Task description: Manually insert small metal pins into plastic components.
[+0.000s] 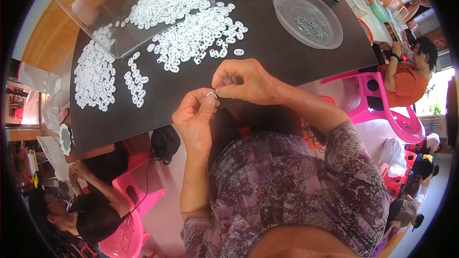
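My left hand [195,117] pinches a small white oval plastic piece [211,95] between thumb and fingers, just over the near edge of the dark table [267,43]. My right hand [244,82] meets it from the right, fingertips closed on the same small piece; whether it also holds a tiny metal part I cannot tell. A loose heap of the same white pieces [198,33] lies on the table beyond my hands. Short rows of them [135,82] and a wider patch [94,75] lie to the left.
A clear round dish [307,17] with several small grey metal parts sits at the right. A clear plastic box [138,5] holding more white pieces stands at the back. Pink plastic chairs [382,100] and other seated people surround the table.
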A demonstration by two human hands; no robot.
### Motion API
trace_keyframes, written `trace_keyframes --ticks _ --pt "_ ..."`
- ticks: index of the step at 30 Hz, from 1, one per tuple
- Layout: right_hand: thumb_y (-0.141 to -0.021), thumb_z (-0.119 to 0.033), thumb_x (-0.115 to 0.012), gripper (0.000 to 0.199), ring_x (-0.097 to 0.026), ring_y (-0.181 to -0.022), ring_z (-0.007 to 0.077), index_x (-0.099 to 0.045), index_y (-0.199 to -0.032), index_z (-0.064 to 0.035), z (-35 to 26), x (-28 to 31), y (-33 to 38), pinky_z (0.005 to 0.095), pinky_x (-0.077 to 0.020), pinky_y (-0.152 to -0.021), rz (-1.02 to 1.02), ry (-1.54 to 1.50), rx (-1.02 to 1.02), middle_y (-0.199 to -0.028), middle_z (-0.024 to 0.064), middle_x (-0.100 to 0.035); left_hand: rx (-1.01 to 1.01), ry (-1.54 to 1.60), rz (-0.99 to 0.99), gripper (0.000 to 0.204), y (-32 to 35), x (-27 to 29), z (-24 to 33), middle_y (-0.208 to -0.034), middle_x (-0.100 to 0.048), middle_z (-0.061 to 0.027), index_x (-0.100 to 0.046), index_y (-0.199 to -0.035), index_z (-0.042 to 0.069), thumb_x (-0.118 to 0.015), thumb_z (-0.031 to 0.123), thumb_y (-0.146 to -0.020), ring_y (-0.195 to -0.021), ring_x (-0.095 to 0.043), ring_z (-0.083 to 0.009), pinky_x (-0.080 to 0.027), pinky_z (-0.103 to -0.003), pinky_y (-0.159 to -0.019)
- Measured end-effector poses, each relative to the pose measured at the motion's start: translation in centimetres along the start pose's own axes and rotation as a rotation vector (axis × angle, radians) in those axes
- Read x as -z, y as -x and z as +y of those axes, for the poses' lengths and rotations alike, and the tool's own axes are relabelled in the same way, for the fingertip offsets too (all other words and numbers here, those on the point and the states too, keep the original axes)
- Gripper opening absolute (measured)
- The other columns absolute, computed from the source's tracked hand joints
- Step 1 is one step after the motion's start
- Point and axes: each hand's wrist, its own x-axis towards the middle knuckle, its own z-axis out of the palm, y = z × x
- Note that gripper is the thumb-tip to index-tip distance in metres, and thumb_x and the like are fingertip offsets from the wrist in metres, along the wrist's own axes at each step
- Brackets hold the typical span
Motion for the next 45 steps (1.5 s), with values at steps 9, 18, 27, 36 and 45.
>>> trace_keyframes --ticks 9,18,27,36,45 --pt "-0.077 -0.007 -0.065 0.013 -0.050 -0.072 0.0054 -0.059 -0.088 -0.0018 0.1 -0.1 -0.1 0.0215 -0.0421 -0.064 -0.007 -0.021 -0.016 -0.079 -0.0006 -0.057 -0.007 0.006 0.009 0.010 0.0 0.1 0.1 -0.071 -0.059 -0.0046 -0.061 -0.085 -0.003 -0.062 0.006 -0.082 -0.061 -0.051 -0.0087 -0.037 -0.019 -0.052" --pt "-0.077 -0.006 -0.065 0.013 -0.051 -0.072 0.0052 -0.059 -0.088 -0.0013 0.4 -0.4 -0.1 0.0215 -0.0421 -0.064 -0.008 -0.037 -0.019 -0.079 -0.0005 -0.057 -0.011 -0.026 0.004 0.008 0.1 0.2 0.0 -0.071 -0.059 -0.0045 -0.062 -0.085 -0.003 -0.061 0.005 -0.082 -0.060 -0.051 -0.0083 -0.037 -0.019 -0.052" --pt "-0.077 -0.005 -0.065 0.012 -0.052 -0.071 0.0051 -0.059 -0.087 -0.0009 0.6 -0.7 0.1 0.0211 -0.0423 -0.063 0.025 -0.038 -0.034 -0.078 -0.0001 -0.058 -0.098 -0.080 0.019 0.011 0.4 -0.1 -0.6 -0.071 -0.059 -0.0027 -0.062 -0.086 -0.004 -0.061 0.007 -0.084 -0.060 -0.048 -0.0062 -0.037 -0.018 -0.053" --pt "-0.078 -0.004 -0.064 0.012 -0.054 -0.072 0.0055 -0.059 -0.087 0.0007 0.6 -1.9 0.1 0.0210 -0.0456 -0.063 0.126 -0.119 -0.047 -0.078 0.0013 -0.058 -0.195 -0.218 0.073 0.011 0.4 0.0 -1.0 -0.070 -0.059 -0.0012 -0.063 -0.087 -0.004 -0.062 0.006 -0.083 -0.060 -0.048 -0.0045 -0.037 -0.017 -0.054" --pt "-0.082 -0.003 -0.058 0.009 -0.057 -0.076 0.0075 -0.058 -0.088 0.0028 1.3 -2.3 0.0 0.0223 -0.0471 -0.067 0.155 -0.169 -0.060 -0.081 0.0043 -0.060 -0.077 -0.056 0.095 0.010 0.2 -0.2 -1.0 -0.073 -0.061 -0.0036 -0.063 -0.089 -0.005 -0.061 0.003 -0.083 -0.062 -0.051 -0.0061 -0.039 -0.017 -0.054"
